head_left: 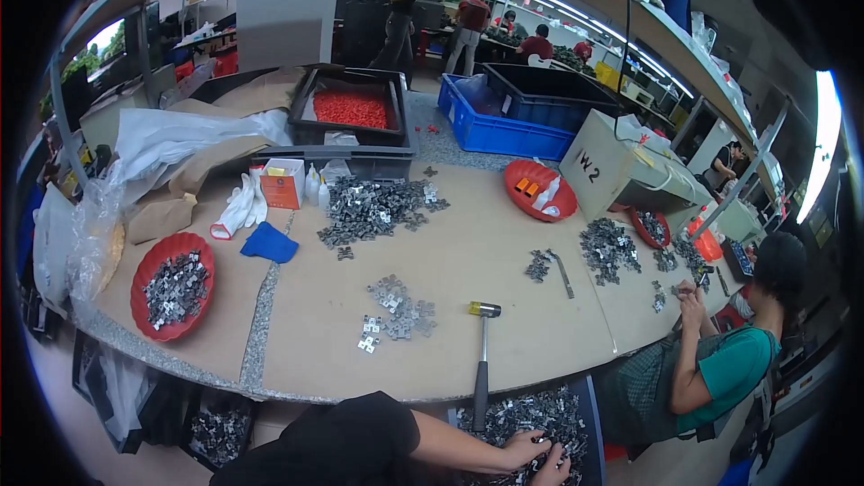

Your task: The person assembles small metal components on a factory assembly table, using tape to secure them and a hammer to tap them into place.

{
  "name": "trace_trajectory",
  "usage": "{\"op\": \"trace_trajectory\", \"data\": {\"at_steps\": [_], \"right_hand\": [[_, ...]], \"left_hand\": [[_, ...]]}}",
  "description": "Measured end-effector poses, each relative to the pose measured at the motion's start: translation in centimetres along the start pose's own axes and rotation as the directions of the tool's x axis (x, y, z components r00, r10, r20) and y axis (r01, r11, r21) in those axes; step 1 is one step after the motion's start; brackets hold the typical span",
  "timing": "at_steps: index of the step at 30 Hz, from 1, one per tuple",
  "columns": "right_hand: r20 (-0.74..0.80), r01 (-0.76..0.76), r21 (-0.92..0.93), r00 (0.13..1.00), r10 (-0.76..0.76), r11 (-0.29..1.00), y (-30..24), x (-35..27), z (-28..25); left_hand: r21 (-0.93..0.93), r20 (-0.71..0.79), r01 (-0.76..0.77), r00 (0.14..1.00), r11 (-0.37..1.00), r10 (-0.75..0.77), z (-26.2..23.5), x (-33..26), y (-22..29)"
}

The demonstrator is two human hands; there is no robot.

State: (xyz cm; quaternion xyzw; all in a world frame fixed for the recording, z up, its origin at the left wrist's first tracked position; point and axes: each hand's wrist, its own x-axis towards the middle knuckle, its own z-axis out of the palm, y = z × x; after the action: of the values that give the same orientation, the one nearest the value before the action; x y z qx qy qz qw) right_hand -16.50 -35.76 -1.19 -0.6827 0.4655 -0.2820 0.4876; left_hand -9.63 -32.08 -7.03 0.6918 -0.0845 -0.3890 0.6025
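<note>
Both my hands are down in a dark bin of small dark metal parts, below the table's front edge. My left hand reaches in from the left with its fingers curled over dark metal pieces. Close beside it, my right hand has bent fingers closed among the parts; the picture's lower edge cuts it off. Exactly which pieces each hand grips is too small to see. A mallet with a yellow-and-black head lies on the table, its dark handle jutting over the edge above the bin.
Grey metal pieces lie mid-table, with a larger dark heap behind. A red bowl of parts stands left, another red bowl at the back. Blue cloth lies near white gloves. A co-worker sits at right.
</note>
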Motion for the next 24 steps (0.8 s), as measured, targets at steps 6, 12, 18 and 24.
{"op": "trace_trajectory", "data": {"at_steps": [6,12,18,24], "right_hand": [[-0.038,0.083,0.063,0.996,-0.08,0.995,1.1,0.3,1.5],[-0.001,0.115,-0.04,0.993,-0.115,0.993,-2.0,0.0,2.2],[-0.003,0.12,-0.02,0.993,-0.12,0.993,-2.0,-0.1,2.0],[-0.047,0.068,0.061,0.997,-0.065,0.996,-2.4,-0.3,1.6]], "left_hand": [[-0.001,-0.001,-0.016,1.0,1.0,0.016,-1.7,-0.1,0.8],[-0.164,0.052,0.037,0.998,0.986,-0.028,-2.6,0.6,1.1],[-0.523,0.126,0.152,0.987,0.839,-0.101,-3.2,-3.1,5.1],[-0.399,0.031,-0.017,0.999,0.917,0.032,-2.8,-3.0,5.5]]}}
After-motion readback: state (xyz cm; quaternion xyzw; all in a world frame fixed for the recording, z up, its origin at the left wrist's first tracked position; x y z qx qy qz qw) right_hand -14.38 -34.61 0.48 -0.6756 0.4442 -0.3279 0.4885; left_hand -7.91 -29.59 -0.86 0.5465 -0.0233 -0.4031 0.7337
